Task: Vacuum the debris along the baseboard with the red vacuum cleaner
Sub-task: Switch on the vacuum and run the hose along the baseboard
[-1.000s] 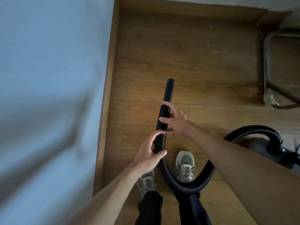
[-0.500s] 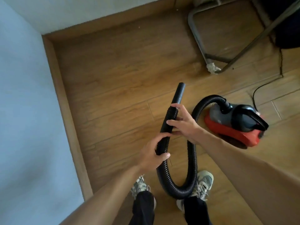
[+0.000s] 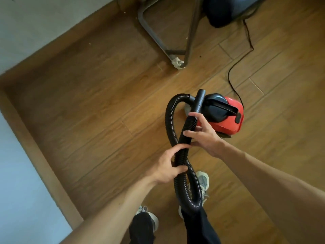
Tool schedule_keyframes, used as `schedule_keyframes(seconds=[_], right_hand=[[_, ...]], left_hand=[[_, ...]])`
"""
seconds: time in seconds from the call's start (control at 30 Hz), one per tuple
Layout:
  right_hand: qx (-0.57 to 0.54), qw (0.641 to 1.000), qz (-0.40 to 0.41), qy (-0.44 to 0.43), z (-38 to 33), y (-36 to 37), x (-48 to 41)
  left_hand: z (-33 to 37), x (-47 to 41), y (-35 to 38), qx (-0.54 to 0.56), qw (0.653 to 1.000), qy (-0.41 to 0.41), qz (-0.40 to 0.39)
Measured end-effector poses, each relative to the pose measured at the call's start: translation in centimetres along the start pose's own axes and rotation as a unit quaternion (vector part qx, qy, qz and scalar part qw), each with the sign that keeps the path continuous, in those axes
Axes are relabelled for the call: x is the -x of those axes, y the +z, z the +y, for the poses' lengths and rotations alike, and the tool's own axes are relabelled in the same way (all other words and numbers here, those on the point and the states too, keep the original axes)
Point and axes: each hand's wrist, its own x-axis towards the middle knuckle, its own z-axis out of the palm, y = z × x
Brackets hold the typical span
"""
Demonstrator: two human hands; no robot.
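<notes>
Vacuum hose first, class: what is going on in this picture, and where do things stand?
A person grips the black ribbed hose with both hands: the left hand lower down, the right hand just below the rigid nozzle. The nozzle is held off the floor, pointing toward the red vacuum cleaner, not the baseboard. A pale speck lies by the far wall; no cleaning there yet.

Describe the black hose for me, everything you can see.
The hose is black, ribbed, plastic-looking and flexible. It leaves the front of the red vacuum, arcs left, crosses itself, loops low by a shoe and rises to a smooth rigid nozzle pointing away. The left hand grips the ribbed part; the right hand holds it just below the nozzle.
</notes>
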Motion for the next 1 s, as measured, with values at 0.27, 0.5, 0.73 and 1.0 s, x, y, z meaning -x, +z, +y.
schedule_keyframes(seconds=[0.27,0.5,0.73,1.0], right_hand=[[-0.062,0.996,0.065,-0.015,1.9,-10.6,1.3],[-0.139,0.980,0.140,-0.027,4.2,-17.4,2.9],[-0.192,0.960,0.201,-0.036,6.7,-21.8,4.3],[-0.288,0.926,0.244,-0.003,9.8,-23.4,5.0]], left_hand=[[5.8,-5.6,6.2,-0.065,0.994,-0.007,-0.086],[9.4,-9.5,13.1,-0.093,0.987,-0.010,-0.133],[10.4,-12.1,17.7,-0.130,0.974,-0.008,-0.185],[10.6,-14.3,17.0,-0.173,0.952,-0.015,-0.252]])
